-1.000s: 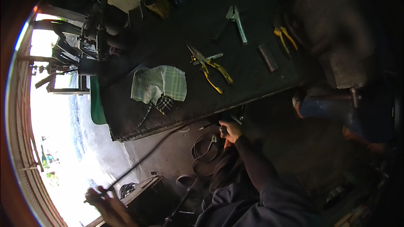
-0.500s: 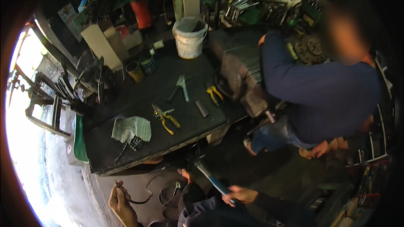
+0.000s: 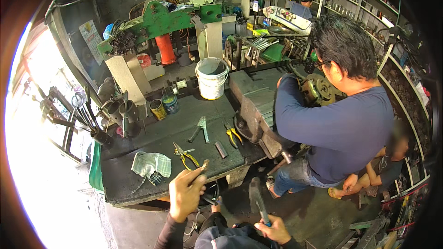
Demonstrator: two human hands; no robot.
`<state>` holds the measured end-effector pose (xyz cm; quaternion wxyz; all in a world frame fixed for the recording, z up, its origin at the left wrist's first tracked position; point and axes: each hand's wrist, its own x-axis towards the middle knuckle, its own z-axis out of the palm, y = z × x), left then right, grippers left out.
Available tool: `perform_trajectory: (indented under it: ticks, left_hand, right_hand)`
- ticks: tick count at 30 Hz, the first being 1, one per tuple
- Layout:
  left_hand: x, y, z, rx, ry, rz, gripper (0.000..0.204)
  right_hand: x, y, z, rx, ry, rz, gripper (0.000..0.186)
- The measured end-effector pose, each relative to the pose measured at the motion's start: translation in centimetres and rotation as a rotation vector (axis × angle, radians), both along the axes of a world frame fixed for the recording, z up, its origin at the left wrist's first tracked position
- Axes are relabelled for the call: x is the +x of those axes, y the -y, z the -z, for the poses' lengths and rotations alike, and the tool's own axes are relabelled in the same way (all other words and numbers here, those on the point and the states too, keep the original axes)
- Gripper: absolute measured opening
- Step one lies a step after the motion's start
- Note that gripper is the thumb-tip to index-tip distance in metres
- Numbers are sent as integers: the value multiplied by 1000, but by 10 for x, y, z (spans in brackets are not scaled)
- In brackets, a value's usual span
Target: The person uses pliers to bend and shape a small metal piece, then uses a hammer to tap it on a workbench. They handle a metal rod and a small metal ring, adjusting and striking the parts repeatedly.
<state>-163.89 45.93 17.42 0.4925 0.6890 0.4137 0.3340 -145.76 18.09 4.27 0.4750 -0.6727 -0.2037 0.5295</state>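
Observation:
My left hand [image 3: 184,189] is raised before the workbench [image 3: 129,198], thumb and fingers pinched on a small metal cable end [image 3: 204,166]; a dark cable hangs beneath it. Lower down, my right hand [image 3: 272,228] grips a hammer [image 3: 257,196] with a blue-and-black handle, its head upward. On the dark bench lie a checked cloth [image 3: 147,163], yellow-handled long-nose pliers [image 3: 189,159], a second yellow-handled pair [image 3: 233,136], locking pliers [image 3: 200,127] and a short metal cylinder [image 3: 221,150].
A white bucket [image 3: 211,83], tins [image 3: 159,110] and a large vice [image 3: 256,115] are on the bench. A co-worker [image 3: 337,124] in navy stands right, at a round machine part [image 3: 318,92]; another person [image 3: 383,170] sits low behind. Shelving [image 3: 401,110] lines the right side.
My view has tilted up. My left hand has risen and moved right with the cable end. My right hand has moved right, and the hammer it holds now points more upright.

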Motion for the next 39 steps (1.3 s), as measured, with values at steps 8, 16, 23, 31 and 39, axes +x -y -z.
perform_trajectory:
  ticks: [8, 16, 23, 31, 39]
  left_hand:
    - [94, -90, 3, 97, 3, 267, 25]
    - [158, -167, 21, 246, 44, 435, 24]
    - [189, -221, 58, 226, 13, 286, 27]
    - [241, -273, 53, 167, 69, 161, 24]
    - [156, -207, 85, 99, 199, 299, 24]
  right_hand:
    - [-1, -85, -69, 45, 483, 76, 25]
    - [-21, -151, -105, 179, 419, 252, 24]
    - [4, -212, -140, 158, 594, 172, 30]
    - [50, -279, -166, 132, 584, 174, 28]
    - [59, -265, -149, 198, 387, 222, 21]
